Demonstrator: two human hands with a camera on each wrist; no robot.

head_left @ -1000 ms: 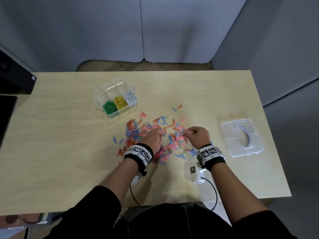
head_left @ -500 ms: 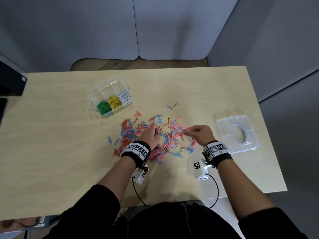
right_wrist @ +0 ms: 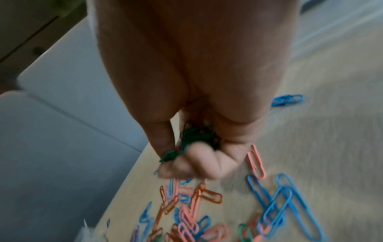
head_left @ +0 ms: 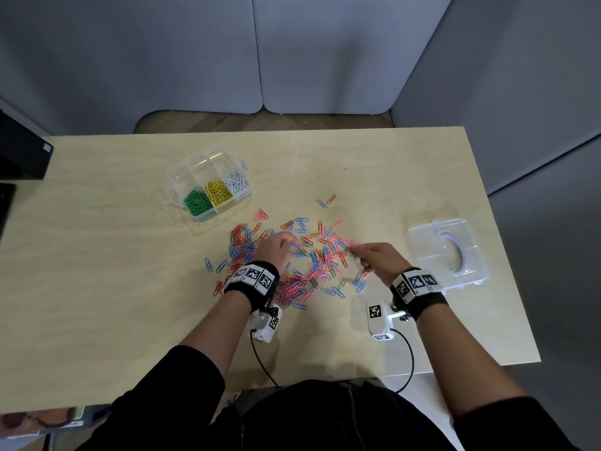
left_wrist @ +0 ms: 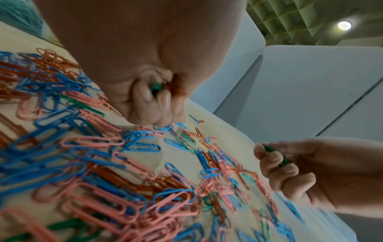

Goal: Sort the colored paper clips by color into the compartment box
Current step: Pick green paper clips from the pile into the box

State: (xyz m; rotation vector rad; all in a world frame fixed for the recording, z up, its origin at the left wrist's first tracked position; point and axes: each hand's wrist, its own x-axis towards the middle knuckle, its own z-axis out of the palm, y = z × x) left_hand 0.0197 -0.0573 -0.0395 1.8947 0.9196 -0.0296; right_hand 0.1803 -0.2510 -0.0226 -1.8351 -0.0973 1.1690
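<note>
**Green clips being gathered in both hands; pile only partly sorted**

The right hand [right_wrist: 186, 157] is clenching a small bunch of green clips [right_wrist: 196, 135], fingers curled round them and one clip sticking out past the thumb. It is hovering just above the right part of the loose pile [head_left: 302, 265]. The left hand [head_left: 274, 247] is curling over the middle of the pile; the left wrist view is showing something green, and perhaps orange, tucked under its folded fingers [left_wrist: 157, 98], so it is judged to be grasping at least one clip.

The pile of blue, pink, orange and a few green clips is lying spread on the surface [head_left: 97, 288] between and beyond the hands. The compartment box [head_left: 208, 187] is standing far and left of the pile, well apart from both hands, with green, yellow and white clips filling its near row; the far row is looking bare. A clear lid [head_left: 445, 252] is resting near the right edge.

Risks from here, as judgements:
- The protruding green clip is likely to slip during the carry, since the grasp on it is looking loose.
- Clips are interlocking readily; a stray orange one may be riding along into the green compartment.
- The green section is already looking full, so a careless drop may be spilling over the divider into yellow.
</note>
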